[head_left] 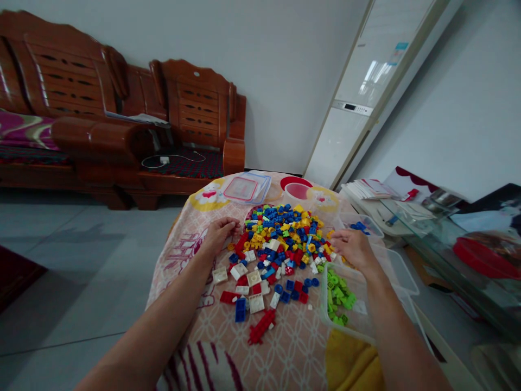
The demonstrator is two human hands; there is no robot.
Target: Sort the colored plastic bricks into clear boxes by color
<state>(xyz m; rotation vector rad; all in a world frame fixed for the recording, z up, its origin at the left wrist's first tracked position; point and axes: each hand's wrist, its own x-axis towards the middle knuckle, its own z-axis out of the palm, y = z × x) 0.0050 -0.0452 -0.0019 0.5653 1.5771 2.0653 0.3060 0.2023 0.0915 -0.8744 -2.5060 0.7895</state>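
A big heap of toy building bricks (280, 228) in blue, yellow, red, white and green lies on the cloth-covered table. At its left edge is my left hand (221, 236), fingers curled together; whatever they hold, if anything, is too small to make out. My right hand (355, 250) reaches over the clear plastic box (358, 326) to the heap's right edge. Its fingers are drawn together beside yellow bricks, and what is between them does not show. Inside that box are light green bricks (338, 296). Larger white bricks (256, 303) and a red piece (261, 327) lie nearer me.
A second clear box (366, 224) with blue bricks stands behind my right hand. Plastic lids (244, 188) and a round red-and-clear tub (298, 191) are at the table's far side. To the right is a glass-topped table (439, 244) with clutter; wooden seats (195, 119) stand behind.
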